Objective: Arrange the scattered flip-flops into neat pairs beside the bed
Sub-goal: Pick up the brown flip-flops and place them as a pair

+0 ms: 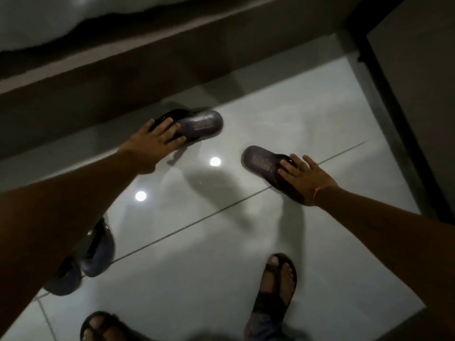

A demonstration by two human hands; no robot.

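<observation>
1. Down at the far left, two dark flip-flops (93, 254) lie on the tiled floor (295, 254), half hidden under the person's left forearm; they seem to overlap, but I cannot tell how tidily.
2. Next, the left hand (157, 137) rests flat, fingers spread, on a purple flip-flop (197, 125) lying just beside the bed base (98, 94). It presses rather than grasps.
3. Further right, the right hand (302, 174) lies open the same way on a matching flip-flop (268, 169), well apart from the first and angled differently.
4. My worry: this floor looks glossy, so a flat-palmed push could make either sandal skid or spin, leaving the pair crooked.
5. Also, the person's own sandalled right foot (275, 284) stands near and could get in the way.
</observation>
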